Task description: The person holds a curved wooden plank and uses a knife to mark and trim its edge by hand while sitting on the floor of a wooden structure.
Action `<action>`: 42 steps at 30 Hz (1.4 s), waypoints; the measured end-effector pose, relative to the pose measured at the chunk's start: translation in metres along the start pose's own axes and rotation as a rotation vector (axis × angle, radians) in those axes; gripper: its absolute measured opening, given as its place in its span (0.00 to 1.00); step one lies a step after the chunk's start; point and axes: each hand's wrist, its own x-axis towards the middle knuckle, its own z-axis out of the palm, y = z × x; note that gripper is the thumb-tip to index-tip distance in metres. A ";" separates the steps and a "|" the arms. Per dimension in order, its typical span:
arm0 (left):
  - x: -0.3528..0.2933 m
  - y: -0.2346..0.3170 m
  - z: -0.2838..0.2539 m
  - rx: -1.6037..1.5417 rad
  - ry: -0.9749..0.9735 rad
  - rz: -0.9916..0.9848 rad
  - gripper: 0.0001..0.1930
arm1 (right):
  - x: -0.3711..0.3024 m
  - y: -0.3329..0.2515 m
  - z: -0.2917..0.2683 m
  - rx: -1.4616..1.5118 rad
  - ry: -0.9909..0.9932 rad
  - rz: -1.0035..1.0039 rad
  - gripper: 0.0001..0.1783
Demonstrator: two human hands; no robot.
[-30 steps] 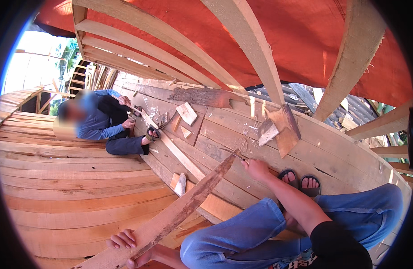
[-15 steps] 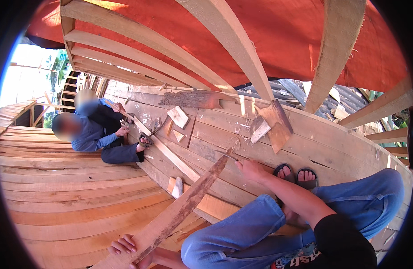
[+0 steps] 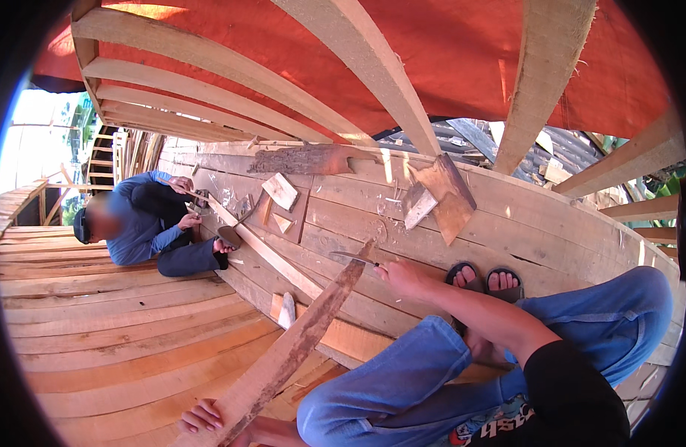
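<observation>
A long wooden plank with dark, bark-like patches along one edge slants from the lower left up to the middle. My left hand is closed around its near end, fingers over one edge. My right hand grips the handle of a knife. Its thin, slightly curved blade points left and lies across the plank close to the far tip. Whether the edge touches the wood is hard to tell.
Another person sits at the left with a long wood strip. Wood offcuts, a bark slab and a broad board piece lie on the plank floor. Curved timber ribs rise before a red tarp.
The knife has moved left, so more of its blade shows across the plank. The whole view has shifted slightly, and the other person's head has moved lower left.
</observation>
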 end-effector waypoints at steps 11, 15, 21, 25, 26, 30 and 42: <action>0.005 -0.004 0.016 -0.034 0.003 -0.026 0.23 | 0.001 0.002 -0.001 0.007 0.032 0.183 0.30; 0.003 -0.002 0.011 -0.069 -0.006 -0.017 0.23 | 0.001 -0.019 0.014 0.030 0.084 0.037 0.28; 0.004 -0.002 0.008 -0.046 -0.002 -0.030 0.23 | 0.010 -0.004 -0.008 0.004 -0.031 0.233 0.30; 0.004 -0.002 0.010 -0.081 -0.005 -0.024 0.23 | 0.006 -0.018 0.005 -0.047 -0.006 0.095 0.30; 0.004 -0.003 0.013 -0.087 0.006 -0.021 0.23 | 0.010 -0.004 -0.003 -0.033 0.003 0.174 0.31; 0.003 -0.006 0.019 -0.065 0.000 -0.007 0.23 | 0.010 -0.004 -0.008 0.023 -0.071 0.220 0.30; 0.011 -0.007 0.022 -0.025 0.091 0.042 0.22 | -0.005 -0.015 -0.020 -0.060 -0.048 0.130 0.28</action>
